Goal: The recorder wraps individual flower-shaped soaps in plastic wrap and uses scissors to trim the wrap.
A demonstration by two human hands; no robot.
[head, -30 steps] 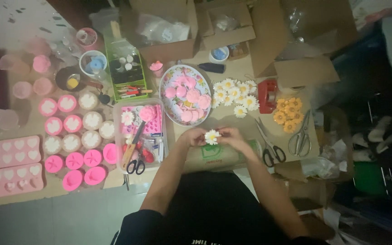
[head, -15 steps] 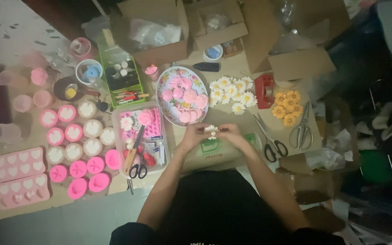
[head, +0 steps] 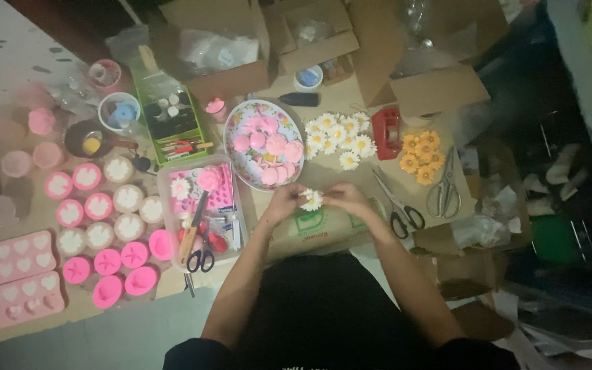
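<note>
Item: white daisy point(head: 312, 199), centre of frame, pinched between your left hand point(head: 284, 203) and right hand point(head: 345, 199), fingers closed on it. Risk: petals may tear under a tight pinch; a dropped bloom could land by the scissors point(head: 399, 205).

Open brown cardboard box point(head: 224, 51), at eleven o'clock, holding crumpled clear plastic bags point(head: 217, 48); second open cardboard box point(head: 310, 31) at twelve o'clock beside it, flaps spread. Flattened brown cardboard sheet point(head: 323, 226) at centre, bearing a green printed square label point(head: 307, 223), partly hidden by the hands. Loose cardboard flap point(head: 440, 89) at one o'clock; clear plastic bag point(head: 423, 20) above it, contents indistinct.
</note>
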